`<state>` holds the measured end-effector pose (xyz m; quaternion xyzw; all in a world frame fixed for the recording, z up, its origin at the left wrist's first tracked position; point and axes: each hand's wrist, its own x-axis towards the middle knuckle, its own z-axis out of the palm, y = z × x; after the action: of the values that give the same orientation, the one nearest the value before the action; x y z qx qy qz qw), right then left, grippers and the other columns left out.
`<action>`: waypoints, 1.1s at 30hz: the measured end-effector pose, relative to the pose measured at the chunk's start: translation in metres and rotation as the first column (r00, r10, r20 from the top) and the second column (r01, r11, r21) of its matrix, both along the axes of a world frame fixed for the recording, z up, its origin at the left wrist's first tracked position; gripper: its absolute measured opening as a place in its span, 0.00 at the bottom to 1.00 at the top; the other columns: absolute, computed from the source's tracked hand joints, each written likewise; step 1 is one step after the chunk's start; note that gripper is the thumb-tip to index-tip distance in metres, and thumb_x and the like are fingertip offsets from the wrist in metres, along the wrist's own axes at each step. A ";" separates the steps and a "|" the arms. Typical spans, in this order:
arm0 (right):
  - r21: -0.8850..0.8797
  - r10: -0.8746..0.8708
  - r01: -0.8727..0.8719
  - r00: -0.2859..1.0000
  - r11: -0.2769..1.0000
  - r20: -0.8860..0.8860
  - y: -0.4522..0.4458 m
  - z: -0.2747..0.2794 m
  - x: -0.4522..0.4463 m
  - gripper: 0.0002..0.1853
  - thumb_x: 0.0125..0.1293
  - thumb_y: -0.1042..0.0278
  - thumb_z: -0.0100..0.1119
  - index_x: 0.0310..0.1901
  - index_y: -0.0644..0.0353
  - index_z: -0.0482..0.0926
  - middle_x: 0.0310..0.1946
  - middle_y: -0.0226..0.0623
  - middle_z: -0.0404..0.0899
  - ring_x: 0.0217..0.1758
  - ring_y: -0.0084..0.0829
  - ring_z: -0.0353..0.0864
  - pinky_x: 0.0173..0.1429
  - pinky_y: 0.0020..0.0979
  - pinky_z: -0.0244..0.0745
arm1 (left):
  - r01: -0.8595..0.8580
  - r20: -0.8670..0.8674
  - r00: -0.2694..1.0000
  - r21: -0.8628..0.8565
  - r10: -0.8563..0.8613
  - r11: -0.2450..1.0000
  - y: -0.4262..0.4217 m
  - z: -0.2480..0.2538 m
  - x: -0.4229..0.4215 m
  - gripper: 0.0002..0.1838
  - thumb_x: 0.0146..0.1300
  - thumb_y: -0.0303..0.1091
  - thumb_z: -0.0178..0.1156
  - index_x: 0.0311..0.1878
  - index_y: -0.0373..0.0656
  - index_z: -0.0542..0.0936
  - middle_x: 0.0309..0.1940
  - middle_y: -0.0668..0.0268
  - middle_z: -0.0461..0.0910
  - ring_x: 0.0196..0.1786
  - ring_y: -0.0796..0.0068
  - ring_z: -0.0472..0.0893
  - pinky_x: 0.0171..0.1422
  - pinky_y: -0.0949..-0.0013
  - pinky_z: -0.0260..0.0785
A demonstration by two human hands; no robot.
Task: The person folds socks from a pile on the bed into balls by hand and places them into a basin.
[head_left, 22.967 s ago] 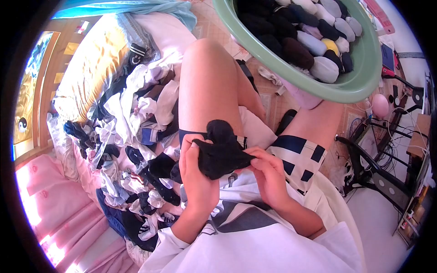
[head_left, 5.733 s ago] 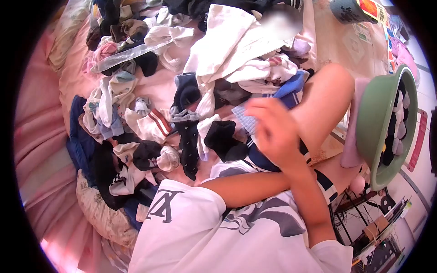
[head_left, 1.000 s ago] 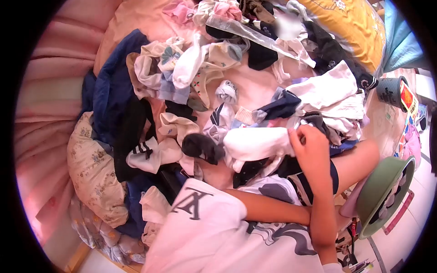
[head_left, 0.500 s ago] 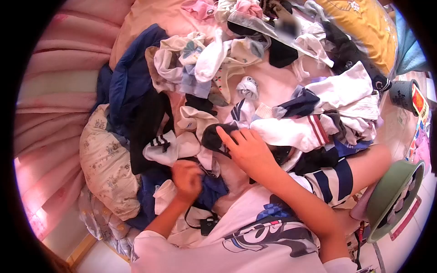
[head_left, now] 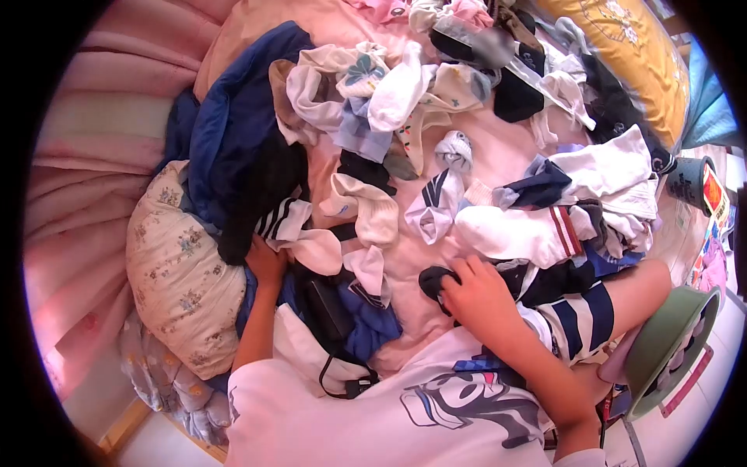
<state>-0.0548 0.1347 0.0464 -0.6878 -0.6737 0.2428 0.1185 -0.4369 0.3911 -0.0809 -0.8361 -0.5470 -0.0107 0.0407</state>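
My left hand [head_left: 267, 263] is at the striped cuff of a white sock [head_left: 315, 249], its fingers closed around the edge and partly hidden. A black garment [head_left: 268, 187] lies against that cuff. My right hand [head_left: 484, 294] pinches a small dark sock [head_left: 437, 283] in front of my body, with the fingers bent over it. Between my hands lie a cream sock [head_left: 369, 210] and a white sock with a dark cuff [head_left: 367, 272]. A white sock with red stripes [head_left: 517, 233] lies just beyond my right hand.
Many loose socks cover the pink sheet, with a pile of pale socks [head_left: 397, 93] farther off. A floral pillow [head_left: 183, 272] and navy cloth [head_left: 241, 117] are at left. A yellow pillow [head_left: 630, 47], grey bucket [head_left: 690, 185] and green basin [head_left: 661, 350] stand at right.
My left hand has moved forward and left onto the striped sock, whose cuff is now spread. My right hand has drawn the dark sock right and closer to me. The view has shifted slightly.
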 end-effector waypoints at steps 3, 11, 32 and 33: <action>0.167 -0.017 0.050 0.981 0.985 -0.191 0.035 0.010 -0.006 0.10 0.54 0.69 0.65 0.37 0.60 0.79 0.44 0.39 0.76 0.43 0.38 0.77 0.47 0.36 0.75 | 0.014 -0.019 1.000 -0.032 -0.015 0.999 0.002 -0.010 -0.010 0.42 0.44 0.44 0.67 0.59 0.25 0.66 0.54 0.35 0.72 0.60 0.36 0.70 0.68 0.47 0.59; 0.190 -0.287 0.379 0.878 0.906 -0.382 0.100 -0.031 -0.044 0.28 0.54 0.75 0.60 0.60 0.62 0.69 0.42 0.43 0.76 0.42 0.46 0.81 0.44 0.42 0.78 | -0.067 -0.052 0.997 -0.117 0.062 0.991 0.001 0.005 0.002 0.45 0.44 0.43 0.63 0.63 0.22 0.64 0.61 0.33 0.68 0.65 0.35 0.67 0.73 0.50 0.55; 0.405 -0.157 0.254 0.953 0.878 -0.259 0.082 -0.005 -0.036 0.12 0.51 0.72 0.60 0.40 0.60 0.78 0.42 0.39 0.74 0.48 0.41 0.77 0.46 0.37 0.77 | 0.098 0.028 0.995 0.006 -0.098 0.995 0.009 -0.006 -0.004 0.46 0.49 0.46 0.66 0.66 0.25 0.63 0.62 0.35 0.67 0.66 0.37 0.65 0.72 0.48 0.55; 0.408 -0.093 0.211 0.952 0.888 -0.290 0.093 -0.012 -0.051 0.11 0.51 0.71 0.60 0.38 0.60 0.79 0.45 0.39 0.75 0.51 0.40 0.76 0.49 0.37 0.76 | 0.078 0.014 0.997 -0.004 -0.077 0.997 0.007 -0.005 -0.003 0.45 0.48 0.46 0.66 0.66 0.25 0.63 0.62 0.35 0.67 0.67 0.37 0.66 0.72 0.48 0.55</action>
<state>-0.1059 0.2276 0.0341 -0.6566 -0.6328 0.1656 0.3757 -0.4404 0.3980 -0.0857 -0.8567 -0.5144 -0.0167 0.0348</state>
